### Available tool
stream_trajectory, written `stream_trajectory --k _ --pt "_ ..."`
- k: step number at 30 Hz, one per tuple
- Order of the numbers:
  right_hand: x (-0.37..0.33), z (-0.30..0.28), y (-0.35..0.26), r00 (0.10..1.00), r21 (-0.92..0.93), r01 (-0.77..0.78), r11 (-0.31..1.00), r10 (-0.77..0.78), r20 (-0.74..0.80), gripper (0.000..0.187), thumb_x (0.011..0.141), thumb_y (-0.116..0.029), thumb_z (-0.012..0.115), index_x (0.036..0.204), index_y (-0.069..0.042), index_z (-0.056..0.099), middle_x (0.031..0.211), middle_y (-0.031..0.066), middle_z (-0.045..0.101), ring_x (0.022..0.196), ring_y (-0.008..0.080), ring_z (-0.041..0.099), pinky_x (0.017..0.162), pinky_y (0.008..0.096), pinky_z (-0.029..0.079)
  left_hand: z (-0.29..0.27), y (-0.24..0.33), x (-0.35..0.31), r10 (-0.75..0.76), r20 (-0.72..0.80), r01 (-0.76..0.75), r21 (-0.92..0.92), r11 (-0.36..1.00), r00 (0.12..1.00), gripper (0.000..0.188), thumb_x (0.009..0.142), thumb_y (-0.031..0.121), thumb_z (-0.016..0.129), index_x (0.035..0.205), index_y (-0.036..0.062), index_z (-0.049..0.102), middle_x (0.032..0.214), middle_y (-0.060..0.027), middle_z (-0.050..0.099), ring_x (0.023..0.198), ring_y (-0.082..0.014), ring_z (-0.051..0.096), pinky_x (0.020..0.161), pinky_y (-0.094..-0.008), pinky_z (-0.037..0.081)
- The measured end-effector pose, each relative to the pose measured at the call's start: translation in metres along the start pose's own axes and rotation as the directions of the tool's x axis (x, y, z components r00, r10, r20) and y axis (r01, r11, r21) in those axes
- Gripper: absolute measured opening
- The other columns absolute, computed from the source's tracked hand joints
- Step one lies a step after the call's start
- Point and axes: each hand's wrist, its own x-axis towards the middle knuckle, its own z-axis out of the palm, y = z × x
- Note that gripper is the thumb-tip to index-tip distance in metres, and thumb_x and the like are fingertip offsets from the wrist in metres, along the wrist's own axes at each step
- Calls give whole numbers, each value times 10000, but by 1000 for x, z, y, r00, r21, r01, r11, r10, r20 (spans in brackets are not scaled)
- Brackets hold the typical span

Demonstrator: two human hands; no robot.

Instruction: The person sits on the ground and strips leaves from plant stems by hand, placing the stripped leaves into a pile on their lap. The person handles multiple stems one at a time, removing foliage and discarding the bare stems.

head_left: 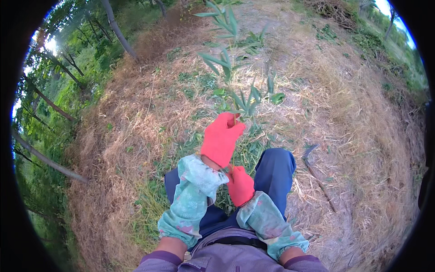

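A tall leafy green stem (226,68) with long narrow leaves stands up in front of me. Wrapped in a red glove, my left hand (222,140) is closed on the stem partway up. Lower down and closer to my body, my right hand (240,186), also gloved in red, is closed around its lower part. Green patterned sleeve covers (272,222) reach over both forearms. The stem's bottom end is hidden behind my hands. Cut green leaves (247,154) lie on the ground between my knees and just beyond.
A sickle (319,181) with a long handle lies on dry grass right of my right knee (277,167). Dry straw (127,118) covers the ground around me. Trees (118,31) stand along the left, and a brush pile (335,11) lies at the far right.
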Motion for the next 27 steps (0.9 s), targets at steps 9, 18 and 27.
stream_trajectory --k 9,18,27 --pt "7 -20 -16 999 13 37 999 -37 -12 358 835 -139 754 1172 -68 659 999 139 655 792 331 654 688 414 522 -22 -23 -15 -190 -33 155 -451 879 981 199 913 100 642 1030 -61 648 822 -93 689 679 -166 661 645 -296 516" --pt "88 -74 -58 976 439 -142 887 198 -84 293 871 -123 743 1124 -5 653 915 70 664 701 126 614 636 276 500 -22 -28 -48 -172 -127 119 -344 931 977 248 886 82 670 1095 -43 625 845 -76 680 698 -145 646 651 -289 487" --pt "96 -45 -41 916 626 -399 670 265 300 207 883 -146 717 992 18 651 770 60 668 561 104 603 502 247 470 -16 -52 -85 -282 -46 262 -254 931 958 313 856 117 713 1128 -7 620 902 -74 692 716 -112 635 649 -257 494"
